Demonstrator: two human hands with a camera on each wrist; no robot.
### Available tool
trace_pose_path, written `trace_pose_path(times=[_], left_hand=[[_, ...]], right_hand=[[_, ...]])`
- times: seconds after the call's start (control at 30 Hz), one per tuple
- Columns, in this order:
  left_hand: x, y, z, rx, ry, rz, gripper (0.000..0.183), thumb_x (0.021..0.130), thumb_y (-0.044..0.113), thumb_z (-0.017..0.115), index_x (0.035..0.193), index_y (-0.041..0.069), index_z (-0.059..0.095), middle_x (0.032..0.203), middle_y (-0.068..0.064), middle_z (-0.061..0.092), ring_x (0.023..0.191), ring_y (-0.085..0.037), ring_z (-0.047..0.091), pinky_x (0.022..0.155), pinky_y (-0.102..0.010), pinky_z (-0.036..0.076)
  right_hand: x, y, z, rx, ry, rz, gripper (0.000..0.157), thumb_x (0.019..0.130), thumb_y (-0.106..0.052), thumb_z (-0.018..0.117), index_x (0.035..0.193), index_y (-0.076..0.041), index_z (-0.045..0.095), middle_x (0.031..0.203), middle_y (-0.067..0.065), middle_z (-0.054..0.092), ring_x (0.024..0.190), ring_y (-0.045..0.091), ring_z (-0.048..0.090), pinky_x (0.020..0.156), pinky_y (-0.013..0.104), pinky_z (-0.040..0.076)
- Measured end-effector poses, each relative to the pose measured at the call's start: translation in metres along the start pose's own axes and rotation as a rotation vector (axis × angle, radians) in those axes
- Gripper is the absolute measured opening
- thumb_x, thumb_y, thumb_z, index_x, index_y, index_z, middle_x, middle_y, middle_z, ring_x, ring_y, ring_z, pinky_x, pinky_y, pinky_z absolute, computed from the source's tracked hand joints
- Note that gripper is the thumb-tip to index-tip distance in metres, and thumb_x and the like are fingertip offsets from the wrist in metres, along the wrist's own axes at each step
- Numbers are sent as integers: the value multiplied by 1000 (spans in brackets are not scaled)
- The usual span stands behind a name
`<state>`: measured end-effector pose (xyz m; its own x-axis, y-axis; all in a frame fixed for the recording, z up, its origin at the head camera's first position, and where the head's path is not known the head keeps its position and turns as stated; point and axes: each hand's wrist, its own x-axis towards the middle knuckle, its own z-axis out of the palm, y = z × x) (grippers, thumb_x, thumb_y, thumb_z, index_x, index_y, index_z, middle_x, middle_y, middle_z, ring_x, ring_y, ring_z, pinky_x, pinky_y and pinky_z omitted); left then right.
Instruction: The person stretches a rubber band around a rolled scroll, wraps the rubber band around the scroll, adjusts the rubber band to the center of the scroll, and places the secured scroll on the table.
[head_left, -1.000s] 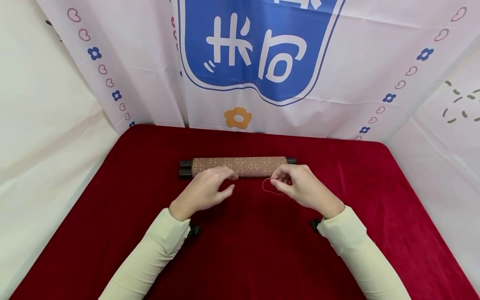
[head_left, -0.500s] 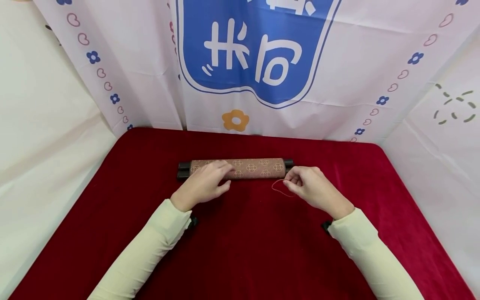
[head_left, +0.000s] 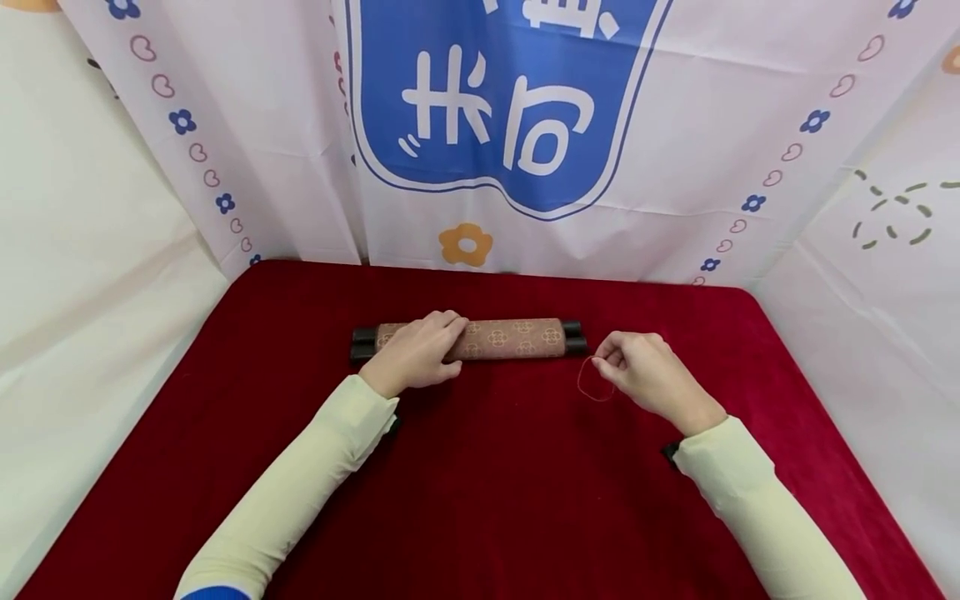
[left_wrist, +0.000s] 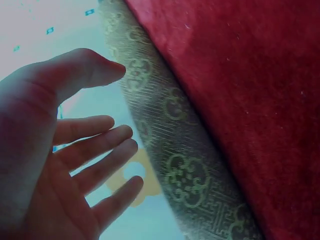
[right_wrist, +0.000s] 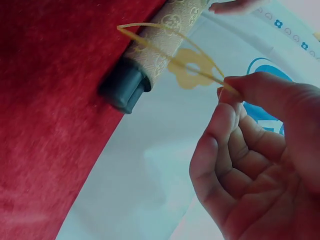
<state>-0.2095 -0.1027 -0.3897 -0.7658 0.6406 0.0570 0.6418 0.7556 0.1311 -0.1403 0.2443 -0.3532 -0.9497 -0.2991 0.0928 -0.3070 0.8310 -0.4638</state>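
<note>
So the right grip (head_left: 652, 375) has a thin loop (right_wrist: 150, 45) pinched between thumb and fingertip, with the other fingers curled in toward the palm. From the head, the loop droops off those fingertips on the side facing the left grip (head_left: 420, 350) and down toward the person.

Left grip's pretty wide: thumb well away from the fingers, fingers spread, nothing clamped. It's over the left part of a brown patterned roll (head_left: 513, 339), fingertips reaching across toward the roll's far side and thumb along its near side. Can't tell if it's actually touching.

The roll lies crosswise on the red surface (head_left: 487, 467), running from under the left grip toward the right one. Its right dark ends (head_left: 575, 344) stop just beside the right fingertips; the left dark ends (head_left: 363, 352) poke out past the left grip's outer side.

Edges: past the roll from both grips there's a strip of red, then the far edge with the white backdrop (head_left: 285, 167) right behind it. Side edges are well out from each grip. Most of the room is on the person's side, a wide stretch of red cloth between the forearms.
</note>
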Motion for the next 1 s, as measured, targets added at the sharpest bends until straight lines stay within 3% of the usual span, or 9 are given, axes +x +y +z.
trace_pose_path(times=[0.37,0.83,1.0], left_hand=[[27,-6,12,22,-93,-26,67,94,29,75,150,1,52,146,-16,58,133,-36,59,109,-49,52],[61,12,20,2,-166,-22,71,93,30,78,152,4,48,145,-16,55,132,-36,57,105,-51,53],[72,18,26,8,-191,-63,74,91,33,81,151,4,47,146,-15,54,135,-37,55,107,-54,51]], right_hand=[[0,10,-3,-3,-10,46,5,97,-8,74,98,-4,76,83,4,73,73,14,64,67,28,56],[0,14,-9,-10,-4,54,5,97,-7,73,98,-3,76,84,6,74,72,13,65,66,28,56],[1,15,-9,-9,-8,62,5,97,-8,73,97,-4,76,84,5,74,73,14,65,67,29,56]])
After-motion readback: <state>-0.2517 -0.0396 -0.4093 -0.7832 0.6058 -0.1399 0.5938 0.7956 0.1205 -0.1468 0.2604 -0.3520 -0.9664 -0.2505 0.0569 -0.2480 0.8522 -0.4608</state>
